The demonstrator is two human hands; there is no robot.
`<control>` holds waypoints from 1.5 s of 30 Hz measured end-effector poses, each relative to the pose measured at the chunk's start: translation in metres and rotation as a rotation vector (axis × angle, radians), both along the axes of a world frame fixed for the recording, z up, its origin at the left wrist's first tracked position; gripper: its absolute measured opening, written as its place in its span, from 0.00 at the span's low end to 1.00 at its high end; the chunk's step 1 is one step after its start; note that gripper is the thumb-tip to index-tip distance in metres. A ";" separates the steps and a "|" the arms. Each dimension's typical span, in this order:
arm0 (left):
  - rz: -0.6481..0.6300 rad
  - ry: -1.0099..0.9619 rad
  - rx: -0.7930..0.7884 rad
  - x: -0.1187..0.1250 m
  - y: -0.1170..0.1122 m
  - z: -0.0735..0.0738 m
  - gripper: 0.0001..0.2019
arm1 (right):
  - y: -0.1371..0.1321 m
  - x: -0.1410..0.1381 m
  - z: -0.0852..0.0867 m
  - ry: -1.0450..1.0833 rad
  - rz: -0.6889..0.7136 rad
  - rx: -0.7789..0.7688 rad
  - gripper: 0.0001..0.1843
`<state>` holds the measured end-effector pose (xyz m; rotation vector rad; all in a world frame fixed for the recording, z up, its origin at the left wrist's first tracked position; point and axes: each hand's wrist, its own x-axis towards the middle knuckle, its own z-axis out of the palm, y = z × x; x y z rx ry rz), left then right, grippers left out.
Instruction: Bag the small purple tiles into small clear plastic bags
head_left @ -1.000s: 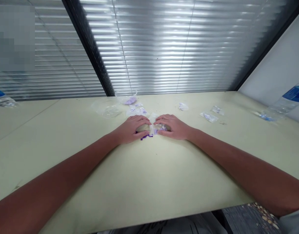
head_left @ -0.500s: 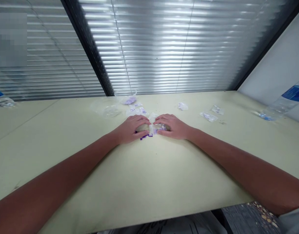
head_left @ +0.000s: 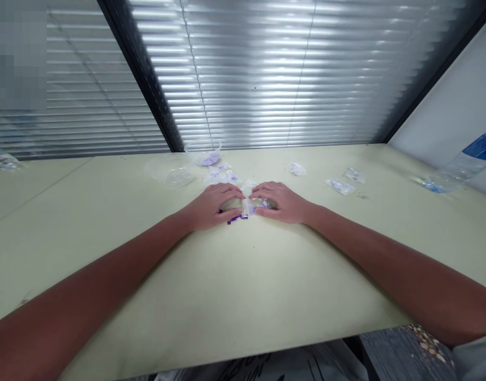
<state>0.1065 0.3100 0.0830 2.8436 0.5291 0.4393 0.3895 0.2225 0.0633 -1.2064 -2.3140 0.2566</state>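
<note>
A small clear plastic bag with pale purple bits lies on the table between my hands. My right hand curls around it from the right, thumb on the near side and fingers on the far side. From the left, my left hand reaches the bag's edge with its fingertips. Its thumb and fingers are apart, with bare table showing between them. Small dark purple pieces lie beside and partly under the left thumb. Part of the bag is hidden under the right hand.
Behind my hands lie more small bags, a clear bowl with purple bits and a clear round lid. Further bags are on the right. Plastic bottles stand at the right and left edges. Window blinds rise behind the table.
The view has shifted slightly, so the table and hands sit a little higher in the picture. My hands keep nearly the same pose around the bag.
</note>
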 end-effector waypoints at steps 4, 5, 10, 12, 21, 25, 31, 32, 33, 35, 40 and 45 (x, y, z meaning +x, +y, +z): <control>-0.002 0.000 -0.006 0.000 0.001 -0.001 0.21 | 0.000 0.001 0.000 -0.010 0.000 -0.007 0.23; -0.003 0.001 -0.008 0.000 0.001 -0.001 0.21 | 0.000 0.001 0.000 -0.009 0.001 -0.004 0.23; -0.007 0.004 0.000 -0.001 0.003 -0.003 0.21 | 0.001 0.002 -0.002 -0.002 0.003 0.009 0.23; -0.005 0.005 0.001 -0.001 0.003 -0.003 0.21 | 0.001 0.002 -0.002 -0.002 0.004 0.010 0.23; 0.000 0.008 -0.002 0.000 0.003 -0.004 0.21 | 0.002 0.003 -0.001 -0.020 0.005 -0.008 0.23; -0.006 0.002 0.006 0.001 0.003 -0.004 0.22 | 0.001 0.002 0.001 -0.021 0.000 -0.016 0.23; -0.013 -0.012 -0.001 0.001 0.004 -0.004 0.21 | 0.001 0.002 0.001 -0.020 0.001 -0.018 0.24; -0.011 -0.010 0.000 0.001 0.004 -0.004 0.21 | 0.001 0.002 0.001 -0.021 0.003 -0.017 0.24; -0.008 -0.007 0.001 0.001 0.004 -0.004 0.21 | 0.001 0.003 0.001 -0.021 0.004 -0.017 0.24; -0.004 0.004 0.004 0.001 0.004 -0.004 0.21 | 0.001 0.003 0.000 -0.019 0.005 -0.017 0.25; -0.005 0.005 0.000 0.001 0.004 -0.004 0.22 | 0.001 0.003 0.000 -0.017 0.011 -0.015 0.25; -0.010 0.000 0.001 0.001 0.005 -0.005 0.21 | 0.001 0.003 0.001 -0.026 0.010 -0.012 0.24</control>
